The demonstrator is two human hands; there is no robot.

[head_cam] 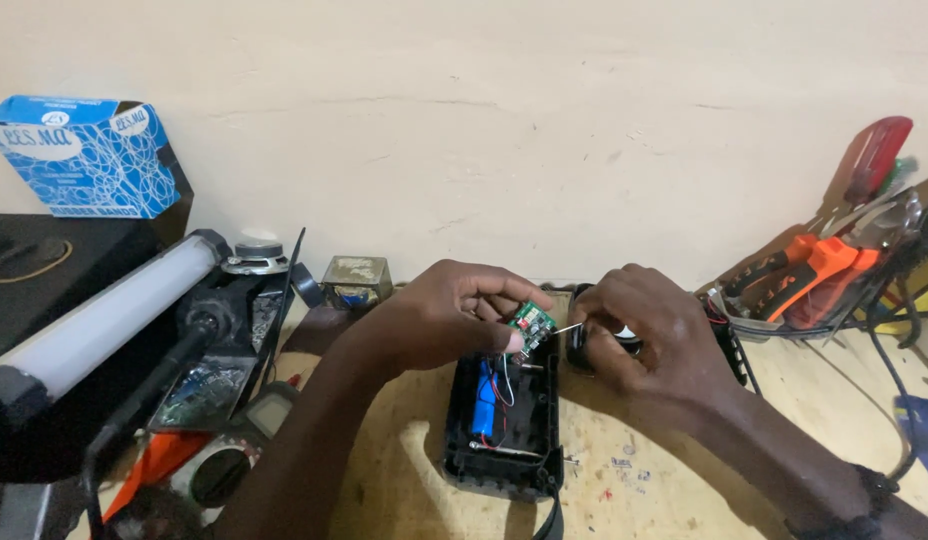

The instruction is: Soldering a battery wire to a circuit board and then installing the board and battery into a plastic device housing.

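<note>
My left hand (449,315) pinches a small green circuit board (533,322) between thumb and fingertips, just above the open black plastic casing (504,420) holding a blue cylindrical battery (485,397). My right hand (639,325) grips a thin metal probe (568,327), tip touching the board.

Green circuit board (532,324), blue battery (485,398)

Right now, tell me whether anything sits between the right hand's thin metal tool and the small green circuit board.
Nothing visible does. The left hand pinches the green circuit board above the open black casing, and the thin metal tool in the right hand reaches straight to the board's right edge. Red and black wires hang below, clear of the tip.
</note>
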